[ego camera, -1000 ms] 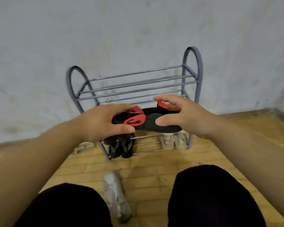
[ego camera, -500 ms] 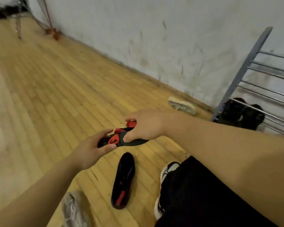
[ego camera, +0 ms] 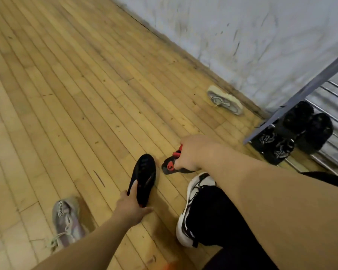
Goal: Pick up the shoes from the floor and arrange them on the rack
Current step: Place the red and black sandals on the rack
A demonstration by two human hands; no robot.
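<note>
left hand [ego camera: 132, 204] grasping floor-lying black shoe [ego camera: 143, 177] at heel | right hand [ego camera: 187, 154] clenched on black-red shoe [ego camera: 170, 165] | tip: grip heel firmly, lift level toward rack [ego camera: 300, 94]

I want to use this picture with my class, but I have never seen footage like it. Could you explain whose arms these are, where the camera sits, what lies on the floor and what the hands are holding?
There is no machine here. A camera worn on a person's head looks forward and down, so the two bare arms are that person's own.

The left hand grips one end of a black shoe that lies on the wooden floor. The right hand holds a black and red shoe low over the floor; I cannot tell whether it touches.

Two loose shoes lie nearby: a grey sneaker at lower left and a pale sneaker by the wall. At the right edge stands a metal shoe rack with black shoes on it. The white and black shoe is on the person's own foot.
</note>
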